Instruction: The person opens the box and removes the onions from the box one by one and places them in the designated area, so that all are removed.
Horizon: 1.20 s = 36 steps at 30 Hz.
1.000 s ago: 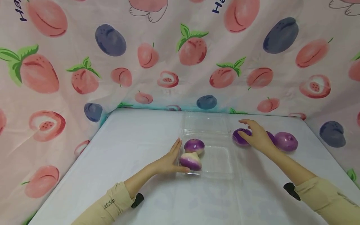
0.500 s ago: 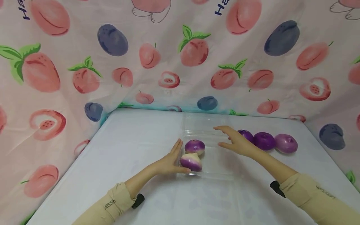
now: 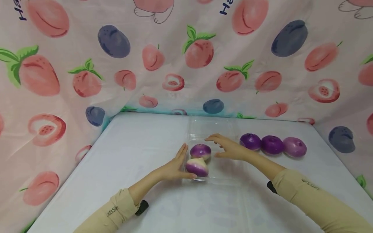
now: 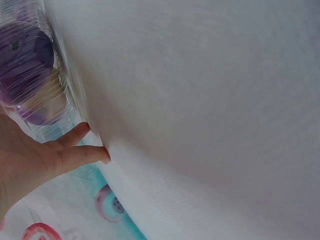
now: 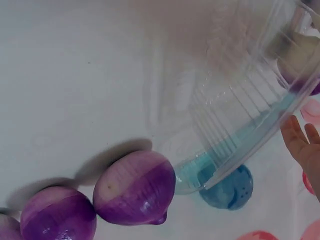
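Observation:
Two purple-and-white turnips, one behind (image 3: 200,151) and one in front with its pale tip up (image 3: 197,167), sit in the left part of a clear plastic clamshell box (image 3: 225,176). Its lid (image 3: 212,127) lies folded back. My left hand (image 3: 174,167) rests along the box's left side, fingers extended, thumb at the front left corner. Over the box, right of the turnips, hovers my right hand (image 3: 230,149), fingers loosely bent and nothing in them. Ribbed box walls hide part of the turnips (image 4: 30,65) in the left wrist view.
Three purple onions stand in a row right of the box: a left one (image 3: 250,141), a middle one (image 3: 272,145) and a paler right one (image 3: 295,147). A fruit-print cloth (image 3: 175,48) hangs behind the white table (image 3: 140,136).
My right hand has moved left, from beside the left onion to over the box. That leaves all three onions in plain view. My left hand stays in place.

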Available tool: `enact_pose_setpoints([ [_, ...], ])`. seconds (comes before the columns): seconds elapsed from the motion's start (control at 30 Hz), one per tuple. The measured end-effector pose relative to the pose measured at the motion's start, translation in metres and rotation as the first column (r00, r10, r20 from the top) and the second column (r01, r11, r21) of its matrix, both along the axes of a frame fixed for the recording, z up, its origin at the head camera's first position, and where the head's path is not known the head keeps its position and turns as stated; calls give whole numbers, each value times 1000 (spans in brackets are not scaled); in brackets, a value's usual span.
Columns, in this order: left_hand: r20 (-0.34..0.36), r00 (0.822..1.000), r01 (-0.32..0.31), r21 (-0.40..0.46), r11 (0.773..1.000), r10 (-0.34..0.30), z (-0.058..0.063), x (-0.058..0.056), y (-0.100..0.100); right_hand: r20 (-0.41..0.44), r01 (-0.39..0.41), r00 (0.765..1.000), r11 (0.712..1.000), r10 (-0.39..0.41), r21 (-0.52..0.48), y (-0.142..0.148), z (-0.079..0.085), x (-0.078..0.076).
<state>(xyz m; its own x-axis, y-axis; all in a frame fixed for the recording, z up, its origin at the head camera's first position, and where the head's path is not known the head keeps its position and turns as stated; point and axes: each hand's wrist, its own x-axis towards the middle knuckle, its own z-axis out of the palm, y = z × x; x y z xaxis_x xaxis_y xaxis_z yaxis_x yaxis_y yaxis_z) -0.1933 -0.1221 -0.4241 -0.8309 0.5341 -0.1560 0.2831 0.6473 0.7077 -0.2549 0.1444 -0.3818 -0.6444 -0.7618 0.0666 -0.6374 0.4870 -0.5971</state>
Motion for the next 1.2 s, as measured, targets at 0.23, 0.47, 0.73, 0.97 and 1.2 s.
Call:
enact_pose_setpoints([
  [0.23, 2, 1000, 14, 19, 1000, -14, 4, 0, 0, -31, -86, 996, 995, 88, 53, -15, 1, -1],
  [0.47, 7, 1000, 16, 16, 1000, -16, 3, 0, -1, -82, -140, 985, 984, 149, 113, -27, -3, -4],
  [0.73, 10, 1000, 19, 18, 1000, -20, 1, 1, -1, -237, -109, 960, 979, 149, 174, -33, -11, -3],
  [0.97, 11, 1000, 14, 13, 1000, -14, 2, 1, -1, -195, -72, 977, 993, 89, 91, -29, -12, -3],
  [1.2, 6, 1000, 7, 9, 1000, -7, 3, 2, -2, -140, -8, 990, 1000, 8, -1, -21, -9, -4],
])
